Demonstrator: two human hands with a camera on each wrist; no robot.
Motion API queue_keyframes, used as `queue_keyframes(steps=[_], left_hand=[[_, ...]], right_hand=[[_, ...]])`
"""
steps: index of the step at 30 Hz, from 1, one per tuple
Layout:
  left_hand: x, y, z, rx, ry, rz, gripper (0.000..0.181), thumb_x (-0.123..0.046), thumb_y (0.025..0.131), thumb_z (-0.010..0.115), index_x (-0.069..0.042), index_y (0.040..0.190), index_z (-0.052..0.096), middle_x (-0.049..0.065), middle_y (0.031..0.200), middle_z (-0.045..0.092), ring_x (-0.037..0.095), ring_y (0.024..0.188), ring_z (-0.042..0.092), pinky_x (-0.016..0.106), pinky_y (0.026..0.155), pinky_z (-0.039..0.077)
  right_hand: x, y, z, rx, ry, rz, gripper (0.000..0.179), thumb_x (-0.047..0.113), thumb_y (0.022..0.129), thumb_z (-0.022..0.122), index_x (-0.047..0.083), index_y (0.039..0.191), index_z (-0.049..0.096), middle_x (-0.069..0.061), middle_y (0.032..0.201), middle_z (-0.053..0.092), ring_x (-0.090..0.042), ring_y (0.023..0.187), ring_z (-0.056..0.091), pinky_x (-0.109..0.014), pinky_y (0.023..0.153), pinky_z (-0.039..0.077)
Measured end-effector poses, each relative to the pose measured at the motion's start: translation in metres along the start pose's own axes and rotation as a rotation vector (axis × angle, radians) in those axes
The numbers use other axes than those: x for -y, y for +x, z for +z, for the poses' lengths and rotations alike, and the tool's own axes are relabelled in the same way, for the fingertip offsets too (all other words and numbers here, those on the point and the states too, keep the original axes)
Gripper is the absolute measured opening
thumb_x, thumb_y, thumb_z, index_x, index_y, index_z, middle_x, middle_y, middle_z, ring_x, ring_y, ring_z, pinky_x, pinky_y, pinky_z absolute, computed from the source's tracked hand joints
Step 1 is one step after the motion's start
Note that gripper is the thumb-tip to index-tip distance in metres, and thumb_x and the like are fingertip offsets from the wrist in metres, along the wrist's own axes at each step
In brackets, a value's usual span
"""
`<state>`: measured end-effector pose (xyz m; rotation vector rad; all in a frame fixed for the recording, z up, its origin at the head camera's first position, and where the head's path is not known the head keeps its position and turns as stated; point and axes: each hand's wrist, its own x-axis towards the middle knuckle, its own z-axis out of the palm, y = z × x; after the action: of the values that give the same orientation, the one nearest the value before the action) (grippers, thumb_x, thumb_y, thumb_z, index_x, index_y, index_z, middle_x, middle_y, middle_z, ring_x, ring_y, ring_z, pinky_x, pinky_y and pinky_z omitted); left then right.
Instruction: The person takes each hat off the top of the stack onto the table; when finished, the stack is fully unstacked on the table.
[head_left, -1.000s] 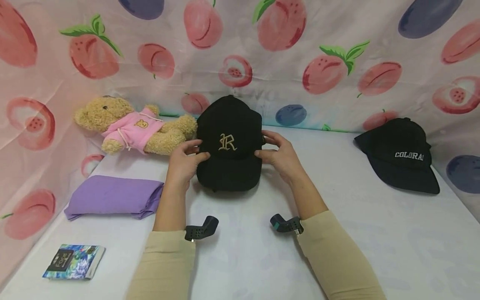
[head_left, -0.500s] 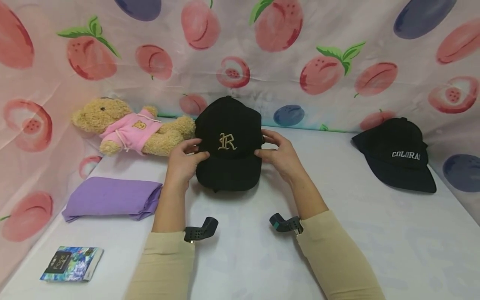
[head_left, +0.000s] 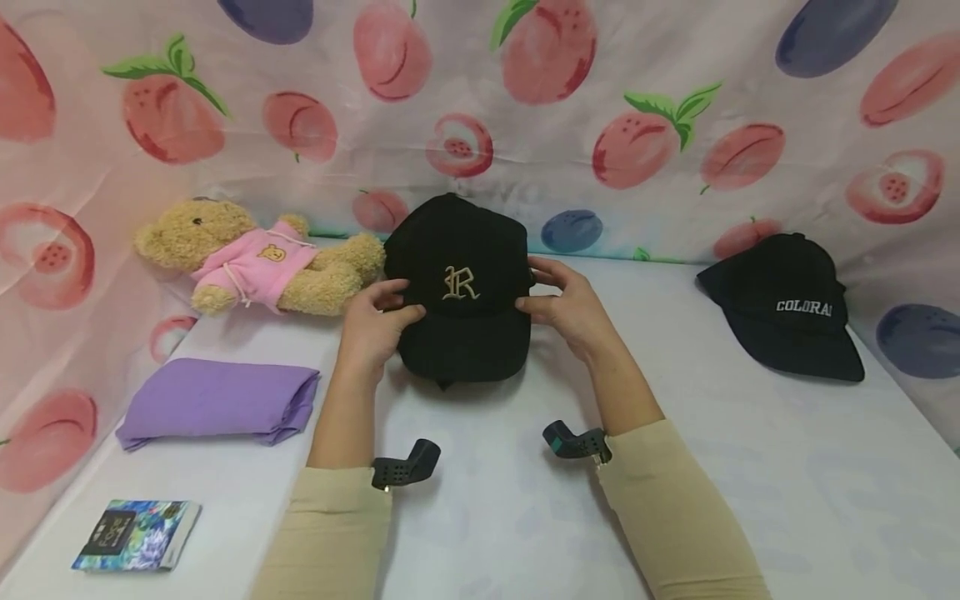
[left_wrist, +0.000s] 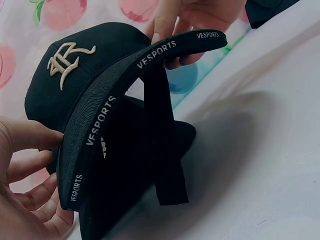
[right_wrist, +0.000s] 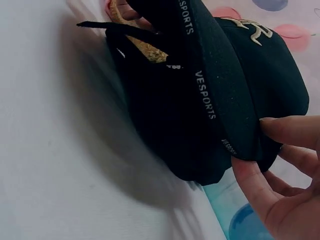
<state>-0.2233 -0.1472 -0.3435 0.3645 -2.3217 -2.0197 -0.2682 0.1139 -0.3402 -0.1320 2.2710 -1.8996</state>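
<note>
Pinching the gold-lettered cap (head_left: 468, 246) from opposite sides with left hand (head_left: 372, 327) and right hand (head_left: 576, 310), I held it front-on, likely for balance.

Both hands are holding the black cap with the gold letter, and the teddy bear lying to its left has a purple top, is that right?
Not quite: the top on the teddy bear is pink, as the head view shows. The left hand and right hand do hold the black cap with the gold letter, the bear lying to its left.
</note>
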Motion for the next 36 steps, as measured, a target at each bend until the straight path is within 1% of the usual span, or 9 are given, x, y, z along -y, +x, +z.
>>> queue_keyframes(steps=[6, 16, 20, 25, 29, 36], left_hand=[[0.0, -0.001, 0.003, 0.01, 0.01, 0.01, 0.051, -0.006, 0.093, 0.072, -0.007, 0.143, 0.06, 0.017, 0.133, 0.055, 0.025, 0.123, 0.048, 0.035, 0.101, 0.044], [0.0, -0.004, 0.007, 0.011, -0.005, 0.018, 0.05, -0.005, 0.092, 0.072, -0.006, 0.141, 0.061, 0.016, 0.132, 0.056, 0.024, 0.123, 0.05, 0.036, 0.104, 0.046], [0.0, -0.004, 0.011, 0.011, -0.003, 0.013, 0.05, -0.005, 0.092, 0.073, -0.006, 0.141, 0.061, 0.015, 0.128, 0.056, 0.023, 0.119, 0.049, 0.033, 0.098, 0.046], [0.0, -0.005, 0.015, 0.024, -0.016, -0.009, 0.05, -0.004, 0.092, 0.073, -0.006, 0.14, 0.061, 0.013, 0.123, 0.053, 0.02, 0.109, 0.049, 0.028, 0.083, 0.046], [-0.001, -0.007, 0.017, 0.029, -0.015, -0.013, 0.05, -0.004, 0.091, 0.074, -0.005, 0.14, 0.061, 0.011, 0.12, 0.053, 0.019, 0.101, 0.049, 0.026, 0.073, 0.045], [-0.002, -0.009, 0.023, 0.043, 0.007, -0.017, 0.05, -0.005, 0.091, 0.074, -0.007, 0.139, 0.061, 0.01, 0.118, 0.053, 0.018, 0.096, 0.049, 0.025, 0.068, 0.045]], right_hand=[[0.003, -0.002, -0.004, -0.01, -0.017, 0.002, 0.075, -0.002, 0.089, 0.073, 0.018, 0.156, 0.047, -0.012, 0.161, 0.041, -0.03, 0.129, 0.06, -0.039, 0.096, 0.059], [0.007, -0.003, -0.01, -0.002, -0.047, 0.006, 0.074, -0.001, 0.09, 0.072, 0.018, 0.156, 0.046, -0.012, 0.162, 0.039, -0.03, 0.131, 0.058, -0.043, 0.102, 0.056], [0.008, -0.004, -0.013, -0.009, -0.059, 0.014, 0.073, 0.0, 0.09, 0.072, 0.017, 0.157, 0.046, -0.013, 0.162, 0.04, -0.03, 0.132, 0.058, -0.043, 0.103, 0.055], [0.009, -0.006, -0.017, -0.003, -0.067, 0.017, 0.073, -0.001, 0.091, 0.071, 0.016, 0.157, 0.045, -0.014, 0.162, 0.039, -0.031, 0.133, 0.057, -0.042, 0.102, 0.056], [0.01, -0.009, -0.021, 0.011, -0.077, 0.012, 0.073, -0.003, 0.09, 0.07, 0.014, 0.157, 0.046, -0.015, 0.162, 0.039, -0.032, 0.131, 0.059, -0.041, 0.1, 0.057], [0.009, -0.011, -0.029, 0.026, -0.107, 0.02, 0.073, -0.002, 0.091, 0.071, 0.014, 0.157, 0.044, -0.014, 0.163, 0.039, -0.032, 0.129, 0.061, -0.04, 0.1, 0.057]])
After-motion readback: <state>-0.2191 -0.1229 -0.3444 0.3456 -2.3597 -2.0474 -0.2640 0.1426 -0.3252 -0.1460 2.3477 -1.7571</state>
